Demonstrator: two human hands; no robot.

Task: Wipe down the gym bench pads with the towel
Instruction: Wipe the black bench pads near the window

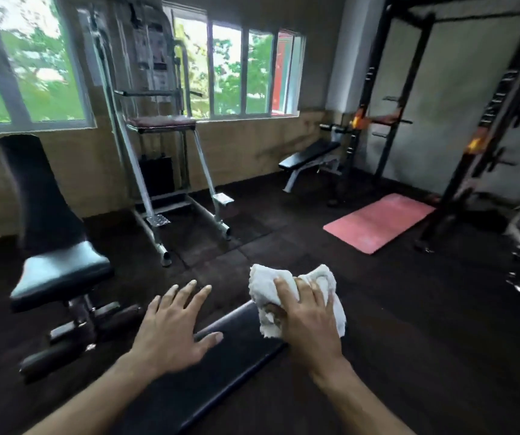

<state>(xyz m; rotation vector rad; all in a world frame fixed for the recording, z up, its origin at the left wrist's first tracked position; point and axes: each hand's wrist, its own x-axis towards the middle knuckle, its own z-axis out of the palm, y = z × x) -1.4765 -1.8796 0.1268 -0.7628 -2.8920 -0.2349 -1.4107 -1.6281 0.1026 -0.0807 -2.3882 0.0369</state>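
**Trainee:** Start at the grip. What is holding what?

**Supervisor:** The right hand (307, 312) has its fingers curled into a bunched white towel (296, 296) and bears down on it. The towel sits at the far end of the flat bench pad (221, 365), partly overhanging the end edge. The left hand (173, 328) holds nothing; its fingers are spread and straight, its thumb lying at the pad's left edge. Whether the palm rests on the pad or hovers above it cannot be told from here.

**Trainee:** Which way does the pad run from the towel?

**Supervisor:** The long axis runs from the far end, under the towel, back toward the person and slightly to their left. Almost all of the visible pad therefore lies on the near side of the grip. My judgement: the coming stroke is a pull along that axis, toward the body.

**Trainee:** Which hand is nearer the unwiped length?

**Supervisor:** The left, but it carries no cloth. It is placed to steady, not to wipe, and it lies in the stroke's path on the left side.

**Trainee:** Other pads?

**Supervisor:** An incline bench (54, 246) stands to the left, backrest raised, well apart from both hands. A second bench (308, 155) stands by the far wall. Neither is within reach; I judge the task early.
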